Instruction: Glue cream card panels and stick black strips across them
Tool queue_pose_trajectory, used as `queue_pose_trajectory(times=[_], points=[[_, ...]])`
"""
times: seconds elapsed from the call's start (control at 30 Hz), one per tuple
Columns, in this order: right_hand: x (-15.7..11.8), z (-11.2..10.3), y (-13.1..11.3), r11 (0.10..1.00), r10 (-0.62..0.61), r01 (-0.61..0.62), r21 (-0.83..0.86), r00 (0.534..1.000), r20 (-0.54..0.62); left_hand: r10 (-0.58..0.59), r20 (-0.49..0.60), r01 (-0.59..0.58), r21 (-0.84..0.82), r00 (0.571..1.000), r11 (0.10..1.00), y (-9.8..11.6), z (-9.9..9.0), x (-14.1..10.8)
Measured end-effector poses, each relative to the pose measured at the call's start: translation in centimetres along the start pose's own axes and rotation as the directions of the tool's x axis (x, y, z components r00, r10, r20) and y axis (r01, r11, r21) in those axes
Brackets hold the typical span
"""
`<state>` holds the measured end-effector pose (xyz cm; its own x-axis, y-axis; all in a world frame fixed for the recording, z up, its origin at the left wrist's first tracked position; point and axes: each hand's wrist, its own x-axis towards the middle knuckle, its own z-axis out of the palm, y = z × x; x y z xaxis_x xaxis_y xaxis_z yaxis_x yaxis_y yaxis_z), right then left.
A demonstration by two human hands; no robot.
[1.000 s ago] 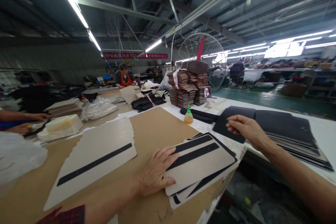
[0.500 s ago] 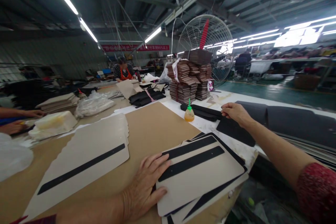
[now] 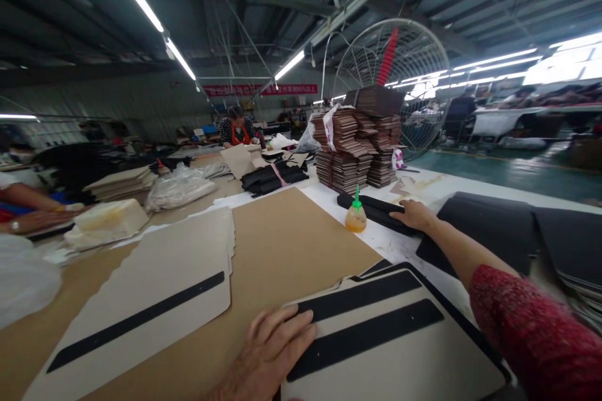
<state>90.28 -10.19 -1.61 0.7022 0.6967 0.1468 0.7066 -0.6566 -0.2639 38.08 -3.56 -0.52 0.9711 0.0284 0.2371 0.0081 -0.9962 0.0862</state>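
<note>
My left hand (image 3: 273, 351) lies with its fingers extended on the left edge of a stack of light panels (image 3: 399, 351), whose top one bears two black strips (image 3: 367, 338). Out to the right, my right hand (image 3: 416, 214) reaches to a pile of long black strips (image 3: 376, 205), its fingertips at the pile's right part; whether a strip is between them is too small to tell. A bottle with a green nozzle (image 3: 356, 218) stands just left of that pile. Fanned light panels (image 3: 155, 282), the front one with one black strip, lie at the left.
Brown board (image 3: 286, 232) covers the table's middle. Bundled brown pieces (image 3: 343, 150) stand before a large fan (image 3: 423, 62). Black sheets (image 3: 493, 225) lie at the right. Another person's hands (image 3: 42, 219) are at the far left, near a pale block (image 3: 108, 222).
My right hand has moved down onto the black strip pile, and more of the red sleeve shows. The view has shifted, so the panel stack under my left hand appears lower and nearer.
</note>
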Motion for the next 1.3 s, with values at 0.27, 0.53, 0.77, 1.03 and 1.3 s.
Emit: queue_pose_trajectory(times=[0.27,0.53,0.77,1.03,1.3], points=[[3.5,2.9,1.8,0.995,0.063,-0.055,-0.083,0.993,0.097,0.034,0.006,-0.035,0.112,0.999,0.993,-1.0,0.6,-0.1],[4.5,3.4,2.1,0.988,-0.018,0.030,-0.150,0.996,0.085,0.058,0.019,-0.060,0.118,0.998,0.991,-0.8,0.1,0.3],[5.2,2.5,2.2,0.989,-0.030,0.046,-0.143,0.993,0.110,0.051,0.027,-0.054,0.102,0.998,0.993,-0.6,0.0,0.4],[6.2,2.3,1.9,0.987,-0.005,0.027,-0.156,0.990,0.140,0.058,0.008,-0.059,0.077,0.998,0.995,-0.7,0.3,0.4],[6.6,2.2,2.1,0.974,-0.103,0.133,-0.186,0.981,0.162,0.080,-0.047,-0.077,0.072,0.996,0.994,-0.8,0.6,0.4]])
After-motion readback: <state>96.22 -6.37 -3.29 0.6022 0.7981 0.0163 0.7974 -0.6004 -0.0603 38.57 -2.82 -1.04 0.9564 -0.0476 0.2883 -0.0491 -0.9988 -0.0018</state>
